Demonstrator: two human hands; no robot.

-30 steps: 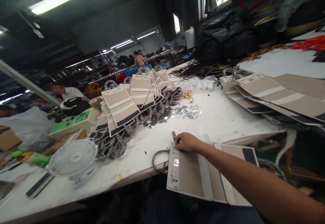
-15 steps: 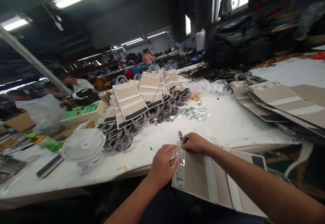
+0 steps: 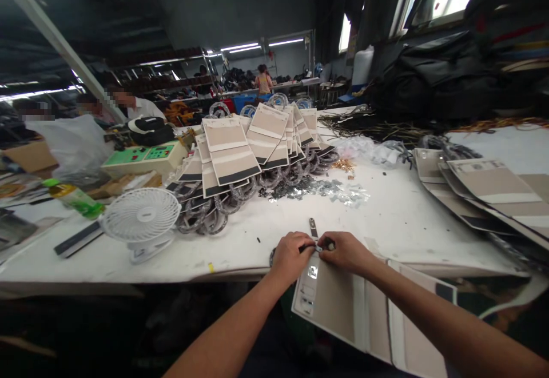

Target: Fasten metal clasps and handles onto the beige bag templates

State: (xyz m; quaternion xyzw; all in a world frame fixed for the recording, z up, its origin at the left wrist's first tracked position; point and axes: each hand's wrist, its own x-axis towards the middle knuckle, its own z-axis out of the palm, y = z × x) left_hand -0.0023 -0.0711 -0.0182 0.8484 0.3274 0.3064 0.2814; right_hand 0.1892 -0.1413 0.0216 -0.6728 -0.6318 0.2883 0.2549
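Observation:
A beige bag panel [image 3: 338, 295] with pale bands lies partly over the table edge in front of me, beneath my hands. My left hand [image 3: 291, 257] is closed at its upper left edge, its fingertips pinched together. Against them, my right hand [image 3: 345, 250] pinches a small shiny metal piece [image 3: 318, 247]. What the left fingertips hold is hidden. Just beyond the fingers a short dark strap with a metal end [image 3: 313, 227] sticks out. More shiny metal plates [image 3: 312, 272] show on the panel's left strip.
Stacked beige panels with plastic-wrapped rings [image 3: 231, 149] stand at centre left. Loose metal plates [image 3: 338, 191] and gold-coloured parts [image 3: 344, 165] are scattered before them. A white fan [image 3: 143, 215], a green bottle [image 3: 79, 199] and a control box [image 3: 146, 158] stand left; further panels [image 3: 493, 180] lie right.
My view has turned a little to the left. My left hand's fingers have closed and moved up to meet my right fingertips at the small metal piece.

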